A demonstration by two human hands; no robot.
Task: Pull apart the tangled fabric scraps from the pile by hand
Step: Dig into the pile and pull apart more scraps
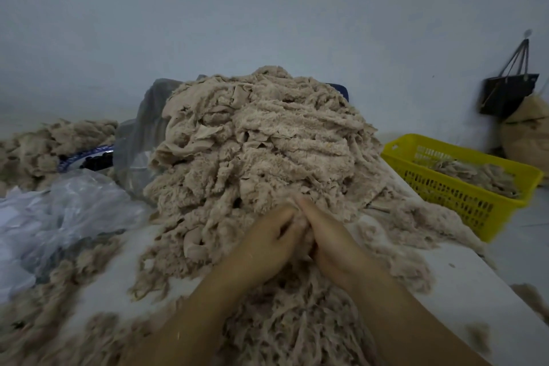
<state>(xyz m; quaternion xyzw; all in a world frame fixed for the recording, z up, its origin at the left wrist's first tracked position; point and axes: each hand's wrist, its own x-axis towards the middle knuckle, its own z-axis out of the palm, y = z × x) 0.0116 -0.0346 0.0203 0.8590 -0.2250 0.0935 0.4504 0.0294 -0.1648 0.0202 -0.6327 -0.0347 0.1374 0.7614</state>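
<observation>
The heap of beige fabric scraps (261, 151) rises just beyond our fingers, its near edge under them. Our left hand (267, 235) and right hand (329, 242) touch, fingers curled into the scraps, seemingly pinching them. A yellow basket (445, 191) sits well right of them.

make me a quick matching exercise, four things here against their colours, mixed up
Things:
1 basket
2 handbag
3 plastic bag
4 scrap pile

Colours:
a black
b beige
c yellow
d see-through

Pairs: 1-c, 2-a, 3-d, 4-b
</observation>
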